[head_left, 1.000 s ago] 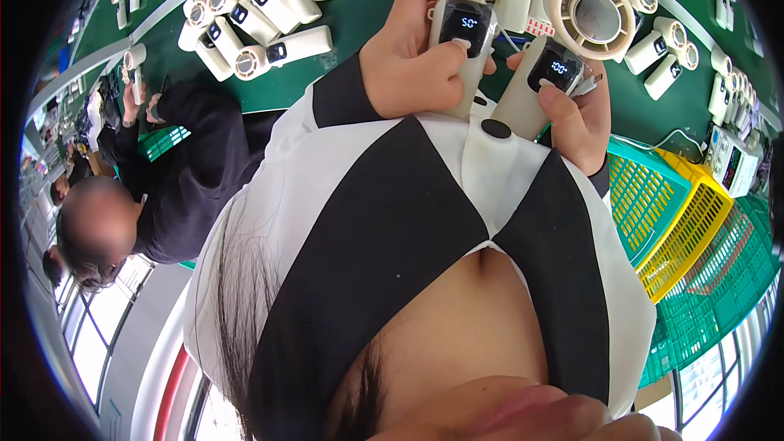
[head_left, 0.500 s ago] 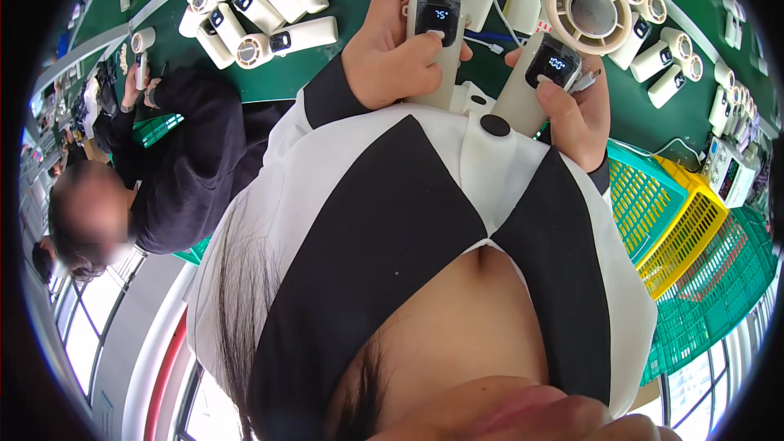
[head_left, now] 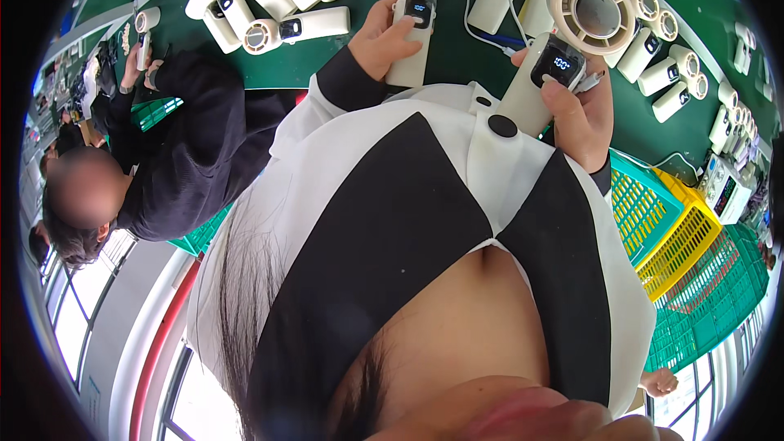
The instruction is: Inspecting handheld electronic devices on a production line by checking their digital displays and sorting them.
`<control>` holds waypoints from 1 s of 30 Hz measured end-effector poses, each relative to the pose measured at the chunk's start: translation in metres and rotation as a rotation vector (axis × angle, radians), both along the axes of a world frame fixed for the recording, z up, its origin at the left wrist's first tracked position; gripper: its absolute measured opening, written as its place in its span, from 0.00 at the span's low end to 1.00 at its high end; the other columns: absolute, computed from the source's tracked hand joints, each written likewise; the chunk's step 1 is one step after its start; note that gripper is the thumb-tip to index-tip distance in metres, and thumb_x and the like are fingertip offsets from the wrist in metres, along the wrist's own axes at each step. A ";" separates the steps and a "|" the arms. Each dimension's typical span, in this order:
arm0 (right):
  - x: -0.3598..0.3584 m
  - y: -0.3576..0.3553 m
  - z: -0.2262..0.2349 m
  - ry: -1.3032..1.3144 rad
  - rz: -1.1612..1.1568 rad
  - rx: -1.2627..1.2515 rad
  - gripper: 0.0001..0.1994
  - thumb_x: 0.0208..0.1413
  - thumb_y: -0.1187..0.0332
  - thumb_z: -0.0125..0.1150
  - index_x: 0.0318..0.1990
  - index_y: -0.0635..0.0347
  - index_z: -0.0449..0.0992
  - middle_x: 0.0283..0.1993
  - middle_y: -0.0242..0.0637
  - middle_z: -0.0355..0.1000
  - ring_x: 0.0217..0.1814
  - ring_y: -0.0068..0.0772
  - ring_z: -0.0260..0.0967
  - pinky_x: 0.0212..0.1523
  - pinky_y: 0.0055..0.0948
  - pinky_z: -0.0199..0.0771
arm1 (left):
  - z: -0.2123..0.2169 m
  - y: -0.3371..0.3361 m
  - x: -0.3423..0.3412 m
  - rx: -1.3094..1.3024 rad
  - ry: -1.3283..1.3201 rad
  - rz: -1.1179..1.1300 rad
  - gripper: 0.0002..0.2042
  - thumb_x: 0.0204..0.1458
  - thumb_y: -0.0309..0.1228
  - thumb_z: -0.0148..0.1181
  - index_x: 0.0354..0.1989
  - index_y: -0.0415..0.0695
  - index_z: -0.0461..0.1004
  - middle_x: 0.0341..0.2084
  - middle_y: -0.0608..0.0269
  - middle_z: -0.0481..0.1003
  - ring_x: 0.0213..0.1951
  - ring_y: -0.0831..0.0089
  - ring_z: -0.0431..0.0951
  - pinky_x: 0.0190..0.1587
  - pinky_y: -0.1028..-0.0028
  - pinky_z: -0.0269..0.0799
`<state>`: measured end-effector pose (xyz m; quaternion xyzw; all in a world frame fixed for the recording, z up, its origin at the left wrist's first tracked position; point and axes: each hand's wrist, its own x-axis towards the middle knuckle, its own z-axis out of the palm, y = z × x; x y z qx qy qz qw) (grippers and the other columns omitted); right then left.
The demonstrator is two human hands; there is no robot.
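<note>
My left hand [head_left: 382, 39] is wrapped round a cream handheld fan [head_left: 406, 61], its thumb lying by the small lit screen. That fan's round head points away from me. In my right hand [head_left: 576, 110] is a second cream handheld fan [head_left: 525, 98], nearer my chest, with its large round grille turned up. The thumb presses just below this fan's lit screen. A white cable plug [head_left: 591, 82] sticks out beside the right hand's fingers. Between the two fans, another fan [head_left: 492, 2] lies on the green table with a white cable looped round it.
Many cream fans [head_left: 318, 24] lie in groups on the green table [head_left: 278, 73]. To the right stand a green basket [head_left: 645, 200], a yellow basket [head_left: 682, 241] and a white device with a display [head_left: 725, 188]. A co-worker in black [head_left: 192, 147] holds a fan at the left.
My left hand has moved left and away from me with its fan, and that fan's screen reading differs. The right hand has barely moved. Another person's hand now shows at the lower right.
</note>
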<state>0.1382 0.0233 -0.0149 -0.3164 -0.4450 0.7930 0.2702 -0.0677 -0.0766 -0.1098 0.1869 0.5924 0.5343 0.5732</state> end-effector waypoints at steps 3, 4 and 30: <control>-0.001 0.000 0.000 -0.013 -0.001 0.001 0.23 0.45 0.79 0.48 0.52 0.64 0.54 0.43 0.50 0.65 0.44 0.39 0.65 0.46 0.33 0.63 | -0.025 -0.005 0.003 -0.034 0.013 0.045 0.23 0.43 0.20 0.43 0.52 0.38 0.54 0.43 0.52 0.65 0.42 0.64 0.67 0.45 0.73 0.63; -0.002 0.000 -0.001 -0.018 -0.004 0.004 0.23 0.45 0.79 0.48 0.52 0.64 0.54 0.43 0.50 0.65 0.44 0.39 0.65 0.46 0.33 0.63 | -0.032 -0.004 0.005 -0.024 0.029 0.080 0.23 0.43 0.20 0.44 0.52 0.37 0.55 0.41 0.51 0.66 0.41 0.64 0.67 0.44 0.73 0.64; -0.061 0.019 -0.011 -0.022 0.200 0.090 0.18 0.48 0.75 0.45 0.49 0.64 0.60 0.41 0.43 0.66 0.36 0.28 0.62 0.40 0.18 0.60 | 0.054 0.031 0.035 0.377 0.650 -0.120 0.07 0.46 0.30 0.47 0.31 0.41 0.67 0.27 0.59 0.68 0.24 0.72 0.65 0.24 0.77 0.62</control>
